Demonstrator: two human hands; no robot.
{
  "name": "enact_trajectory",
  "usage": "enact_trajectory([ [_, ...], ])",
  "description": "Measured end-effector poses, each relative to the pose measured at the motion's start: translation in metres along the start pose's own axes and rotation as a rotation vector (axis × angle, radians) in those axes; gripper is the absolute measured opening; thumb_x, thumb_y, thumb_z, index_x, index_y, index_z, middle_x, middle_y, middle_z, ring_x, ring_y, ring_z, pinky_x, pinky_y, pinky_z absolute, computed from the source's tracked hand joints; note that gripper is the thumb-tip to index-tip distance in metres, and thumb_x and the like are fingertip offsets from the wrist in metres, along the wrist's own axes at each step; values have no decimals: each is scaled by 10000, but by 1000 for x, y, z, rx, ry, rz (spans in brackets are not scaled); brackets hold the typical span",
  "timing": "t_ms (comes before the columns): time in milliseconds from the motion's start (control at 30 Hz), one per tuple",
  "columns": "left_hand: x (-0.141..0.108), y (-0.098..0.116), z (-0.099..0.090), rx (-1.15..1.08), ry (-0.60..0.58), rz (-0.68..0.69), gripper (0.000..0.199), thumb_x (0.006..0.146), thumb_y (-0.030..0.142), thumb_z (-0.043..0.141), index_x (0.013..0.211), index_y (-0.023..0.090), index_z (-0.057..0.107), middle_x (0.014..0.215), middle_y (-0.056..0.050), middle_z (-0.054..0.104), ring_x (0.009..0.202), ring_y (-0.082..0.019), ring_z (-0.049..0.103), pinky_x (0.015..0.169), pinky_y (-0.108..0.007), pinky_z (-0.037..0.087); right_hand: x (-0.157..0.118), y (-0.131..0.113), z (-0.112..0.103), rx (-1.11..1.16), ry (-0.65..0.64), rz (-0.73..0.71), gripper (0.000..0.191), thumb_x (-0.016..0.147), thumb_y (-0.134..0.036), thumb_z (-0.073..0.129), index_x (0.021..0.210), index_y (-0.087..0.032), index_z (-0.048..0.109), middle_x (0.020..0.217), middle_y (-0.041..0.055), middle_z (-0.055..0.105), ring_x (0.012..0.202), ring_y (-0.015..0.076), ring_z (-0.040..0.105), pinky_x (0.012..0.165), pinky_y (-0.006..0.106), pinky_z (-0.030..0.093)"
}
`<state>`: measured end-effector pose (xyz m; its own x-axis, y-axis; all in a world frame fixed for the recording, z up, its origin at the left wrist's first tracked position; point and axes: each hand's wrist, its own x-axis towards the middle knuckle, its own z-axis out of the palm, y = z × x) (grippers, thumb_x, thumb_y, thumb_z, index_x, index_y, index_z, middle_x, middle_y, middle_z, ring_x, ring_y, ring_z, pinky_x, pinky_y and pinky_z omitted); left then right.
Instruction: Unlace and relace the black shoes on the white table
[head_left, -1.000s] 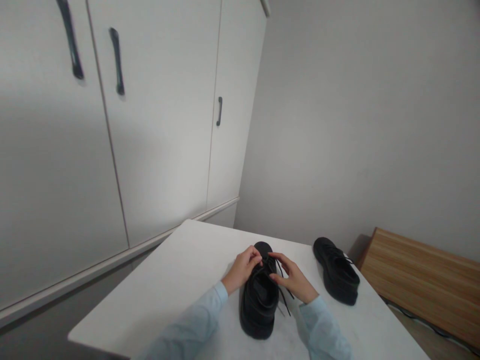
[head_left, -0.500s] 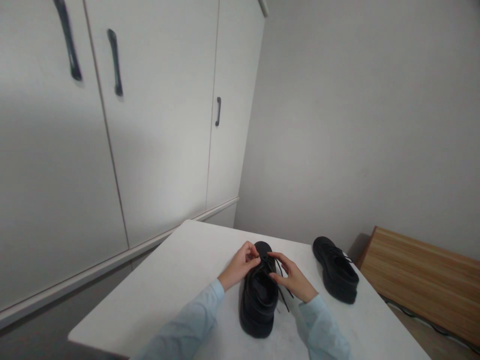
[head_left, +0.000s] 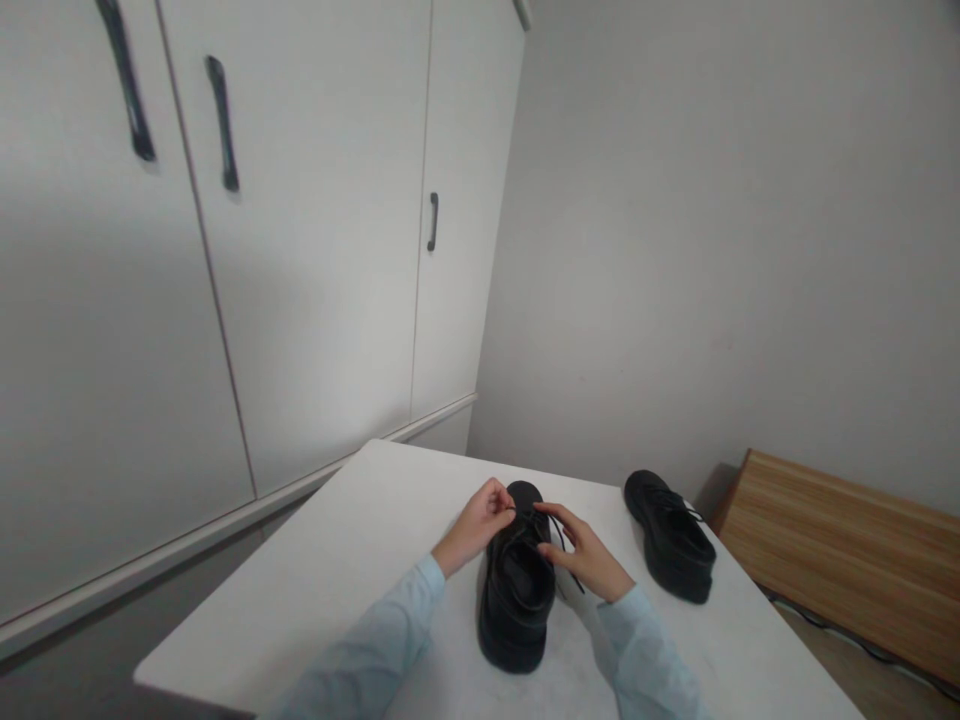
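Observation:
A black lace-up shoe (head_left: 514, 625) stands on the white table, its toe pointing away from me. My left hand (head_left: 481, 522) is at the left of its lacing, thumb and forefinger pinched together on a black shoelace. On the other side, my right hand (head_left: 581, 552) has thumb and forefinger apart, their tips touching the lacing area. A loose lace end (head_left: 576, 582) hangs past the right side of the shoe, partly behind my right fingers. The lace inside my left pinch is mostly hidden.
A second black shoe (head_left: 670, 540) sits near the right edge of the white table (head_left: 337, 545). Beyond that edge is a wooden board (head_left: 847, 545), with a dark cable below it. White cupboard doors (head_left: 322, 250) with dark handles rise behind at left, a grey wall (head_left: 712, 220) at right.
My left hand has shifted slightly left and its fingers are closed tighter. One of the two lace ends at the shoe's right no longer shows. The right hand stays nearly still.

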<state>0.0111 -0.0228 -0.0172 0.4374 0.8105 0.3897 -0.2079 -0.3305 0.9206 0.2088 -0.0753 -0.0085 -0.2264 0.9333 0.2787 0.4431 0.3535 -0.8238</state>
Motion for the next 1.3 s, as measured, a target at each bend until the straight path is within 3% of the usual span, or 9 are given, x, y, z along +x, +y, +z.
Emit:
enact_trajectory([
  [300, -2, 12, -19, 391, -123, 45, 261, 699, 170, 624, 953, 179, 569, 876, -25, 657, 746, -137, 554, 659, -240, 378, 0, -1, 0, -4, 0, 4, 490, 699, -328, 662, 1169, -236, 556, 1245, 87, 563, 1205, 269, 461, 1035, 466, 309],
  [433, -2, 9, -20, 499, -89, 55, 185, 703, 157, 604, 883, 193, 582, 781, 2, 645, 736, -146, 569, 685, -251, 393, 0, -3, -1, -13, -2, 20, 489, 698, -335, 664, 1167, -240, 560, 1257, 88, 554, 1215, 277, 451, 1035, 474, 306],
  [567, -2, 9, -24, 574, -14, 97, 111, 728, 185, 584, 836, 198, 560, 835, -8, 609, 819, -158, 556, 715, -258, 416, 0, -2, -1, -14, -3, 28, 497, 701, -331, 658, 1177, -236, 550, 1261, 89, 550, 1213, 275, 454, 1035, 476, 311],
  [733, 1, 3, -34, 415, 88, 56, 116, 746, 188, 560, 835, 197, 487, 823, -7, 552, 827, -146, 560, 685, -243, 459, 0, 3, -1, -15, 4, 18, 503, 697, -331, 656, 1180, -239, 549, 1266, 89, 547, 1214, 272, 453, 1037, 479, 312],
  [1000, 1, 8, -23, -227, 119, -149, 265, 723, 272, 608, 829, 207, 373, 843, 38, 476, 717, -103, 624, 755, -343, 517, -1, -1, 0, -16, 8, 25, 494, 695, -341, 655, 1170, -242, 560, 1264, 89, 551, 1210, 282, 457, 1030, 486, 315],
  [1133, -1, 13, -19, -286, 128, -150, 247, 741, 292, 591, 839, 209, 380, 845, 34, 488, 703, -109, 617, 709, -327, 514, 0, -1, 0, -12, 1, 19, 496, 699, -343, 655, 1173, -237, 556, 1268, 94, 546, 1219, 285, 447, 1031, 483, 312],
  [1300, 1, 7, -20, -163, 213, -118, 232, 722, 303, 603, 820, 192, 424, 839, 28, 493, 654, -72, 544, 580, -201, 445, 0, 1, 0, -4, -7, 20, 503, 710, -324, 649, 1191, -230, 537, 1275, 96, 537, 1224, 281, 442, 1034, 476, 307],
])
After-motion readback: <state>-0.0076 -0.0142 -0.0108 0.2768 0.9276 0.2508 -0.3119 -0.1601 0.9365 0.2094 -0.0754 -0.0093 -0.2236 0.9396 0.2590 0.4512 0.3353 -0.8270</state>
